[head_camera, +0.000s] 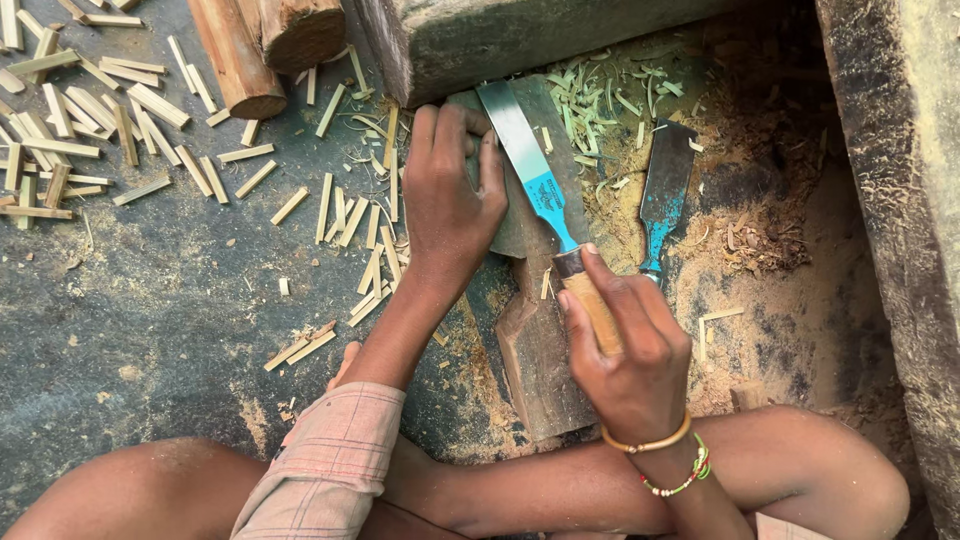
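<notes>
Beside scattered bamboo sticks (150, 110), the right hand (625, 345) grips a knife (545, 190); the left hand (450, 200) presses flat.

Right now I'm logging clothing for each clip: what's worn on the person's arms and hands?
The left hand is bare, with a pale pink checked sleeve on that arm. The right hand is bare too; its wrist carries a thin gold-coloured bangle and a beaded bracelet of red, green and white.

what the view hides or cuts off

the left hand (448, 195) covers whatever it presses on the wooden block (535, 340); the right hand (625, 345) hides most of the knife handle (592, 305); logs (265, 45) are cut off by the top edge.
</notes>
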